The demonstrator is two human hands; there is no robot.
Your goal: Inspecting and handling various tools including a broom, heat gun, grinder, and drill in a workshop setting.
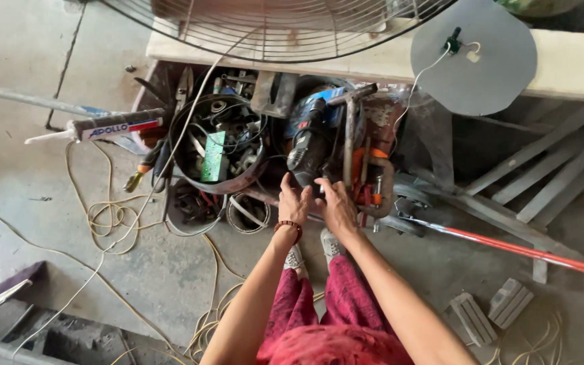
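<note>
Both the left hand [295, 200] and the right hand [336, 205] lie open-fingered, touching the black power drill [310, 150], which rests amid a cluttered tool pile on the floor [157, 270], beside the round metal tub [219, 145], apparently for lifting.

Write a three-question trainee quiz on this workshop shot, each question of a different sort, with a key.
1. True or false: both hands reach to the black power drill.
2. Which wrist wears a beaded bracelet? A) left B) right
3. Fill in: the green circuit board lies in a round metal ____.

Key: 1 true: the left hand and right hand meet at the drill's near end. 2 A. 3 tub.
</note>
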